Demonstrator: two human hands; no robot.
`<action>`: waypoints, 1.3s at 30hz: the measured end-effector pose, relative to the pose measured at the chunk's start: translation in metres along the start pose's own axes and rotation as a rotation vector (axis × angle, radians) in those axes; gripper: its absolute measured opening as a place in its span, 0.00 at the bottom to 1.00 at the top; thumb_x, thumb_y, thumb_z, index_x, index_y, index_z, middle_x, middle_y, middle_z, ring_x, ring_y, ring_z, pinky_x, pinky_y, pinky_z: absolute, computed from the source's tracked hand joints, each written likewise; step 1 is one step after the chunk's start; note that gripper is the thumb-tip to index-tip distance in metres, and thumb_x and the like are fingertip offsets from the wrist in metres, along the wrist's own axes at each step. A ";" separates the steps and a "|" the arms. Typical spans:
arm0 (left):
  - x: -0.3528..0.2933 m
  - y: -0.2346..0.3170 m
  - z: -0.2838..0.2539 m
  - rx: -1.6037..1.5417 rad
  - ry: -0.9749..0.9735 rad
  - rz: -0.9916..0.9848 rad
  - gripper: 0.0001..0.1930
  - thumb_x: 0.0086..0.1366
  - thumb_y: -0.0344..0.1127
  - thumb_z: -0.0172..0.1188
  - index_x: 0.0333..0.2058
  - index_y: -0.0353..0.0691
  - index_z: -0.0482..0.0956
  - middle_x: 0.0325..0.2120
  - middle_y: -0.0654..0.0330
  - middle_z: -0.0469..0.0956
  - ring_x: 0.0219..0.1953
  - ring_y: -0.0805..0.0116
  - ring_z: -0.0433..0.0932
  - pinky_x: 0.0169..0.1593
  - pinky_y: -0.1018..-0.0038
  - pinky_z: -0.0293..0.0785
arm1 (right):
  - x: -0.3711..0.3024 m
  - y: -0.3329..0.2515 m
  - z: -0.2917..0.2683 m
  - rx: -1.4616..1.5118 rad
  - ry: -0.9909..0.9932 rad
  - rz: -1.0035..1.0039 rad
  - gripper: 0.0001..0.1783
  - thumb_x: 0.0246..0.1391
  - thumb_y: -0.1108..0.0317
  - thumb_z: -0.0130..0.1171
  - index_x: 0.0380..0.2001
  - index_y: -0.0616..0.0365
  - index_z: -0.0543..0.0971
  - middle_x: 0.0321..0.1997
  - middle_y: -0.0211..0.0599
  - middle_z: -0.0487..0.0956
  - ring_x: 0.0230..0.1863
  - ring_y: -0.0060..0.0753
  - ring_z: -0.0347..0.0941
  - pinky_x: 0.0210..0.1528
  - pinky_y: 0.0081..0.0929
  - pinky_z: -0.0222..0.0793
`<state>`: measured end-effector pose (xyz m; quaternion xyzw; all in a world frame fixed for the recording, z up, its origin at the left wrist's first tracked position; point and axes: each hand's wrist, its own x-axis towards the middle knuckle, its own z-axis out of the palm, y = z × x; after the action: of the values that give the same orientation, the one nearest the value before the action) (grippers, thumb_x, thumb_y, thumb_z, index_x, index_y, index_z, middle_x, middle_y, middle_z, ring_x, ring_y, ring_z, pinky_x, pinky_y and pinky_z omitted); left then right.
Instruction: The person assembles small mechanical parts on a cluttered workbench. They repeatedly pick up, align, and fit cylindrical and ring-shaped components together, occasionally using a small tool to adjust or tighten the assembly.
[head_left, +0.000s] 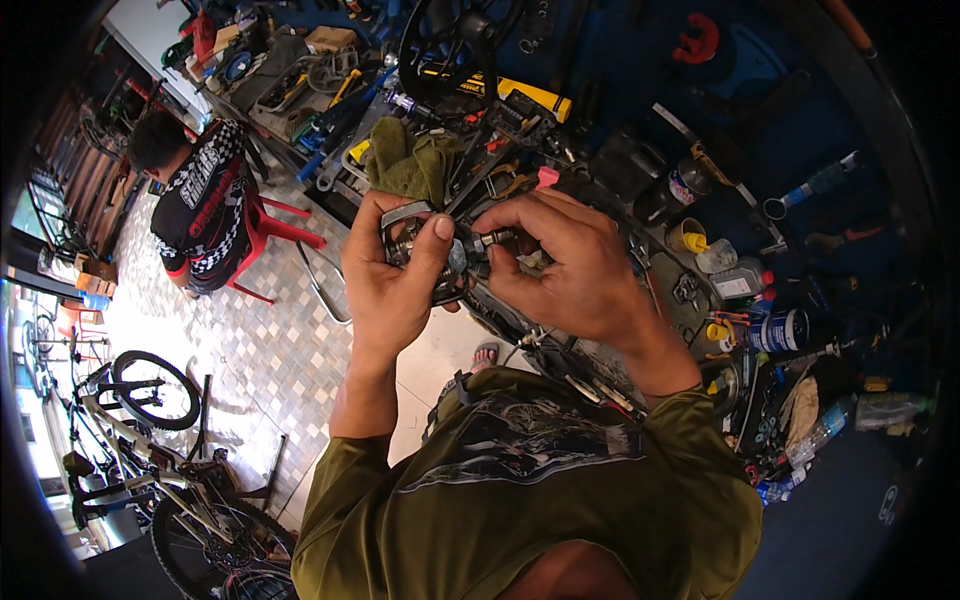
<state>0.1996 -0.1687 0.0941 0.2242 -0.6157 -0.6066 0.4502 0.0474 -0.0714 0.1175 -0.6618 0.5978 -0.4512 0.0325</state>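
Held up in front of my chest is a dark metal part with a silver edge [406, 212], which looks like a bicycle pedal. My left hand [392, 285] is closed around it, the thumb pressed across its near face. From its right side a short shiny metal spindle [493, 238] sticks out. The fingertips of my right hand [568, 262] pinch the spindle's outer end and hide part of it. Just beyond my left fingers lies a crumpled olive-green cloth [405, 160] at the workbench edge.
A cluttered workbench [290, 120] with tools runs along the far side. Tools hang on the dark blue wall [640, 75]; bottles and a white tub [783, 330] stand at right. Someone [205, 210] sits on a red chair [262, 240] at far left. Bicycles [190, 480] stand lower left.
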 end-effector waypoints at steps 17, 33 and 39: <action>0.004 -0.007 0.000 0.265 -0.163 0.255 0.12 0.60 0.35 0.65 0.34 0.37 0.70 0.25 0.64 0.74 0.22 0.79 0.72 0.24 0.81 0.68 | 0.001 0.006 -0.003 0.278 -0.084 0.264 0.08 0.51 0.75 0.61 0.37 0.63 0.81 0.32 0.34 0.82 0.33 0.19 0.77 0.35 0.20 0.73; 0.001 -0.007 0.004 0.227 -0.025 0.151 0.12 0.61 0.33 0.64 0.35 0.36 0.69 0.23 0.67 0.72 0.26 0.84 0.67 0.29 0.85 0.63 | -0.008 -0.005 -0.008 0.103 -0.017 0.141 0.13 0.43 0.79 0.60 0.37 0.61 0.80 0.30 0.38 0.80 0.29 0.24 0.77 0.31 0.21 0.71; -0.007 -0.002 0.008 0.153 -0.012 0.134 0.13 0.59 0.31 0.66 0.35 0.36 0.68 0.23 0.67 0.73 0.25 0.83 0.69 0.29 0.83 0.66 | -0.008 -0.005 -0.008 0.225 -0.078 0.285 0.12 0.45 0.81 0.59 0.36 0.62 0.79 0.29 0.32 0.80 0.31 0.13 0.73 0.32 0.17 0.69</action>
<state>0.1961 -0.1592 0.0918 0.2127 -0.6766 -0.5275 0.4678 0.0476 -0.0593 0.1206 -0.5796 0.6296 -0.4801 0.1929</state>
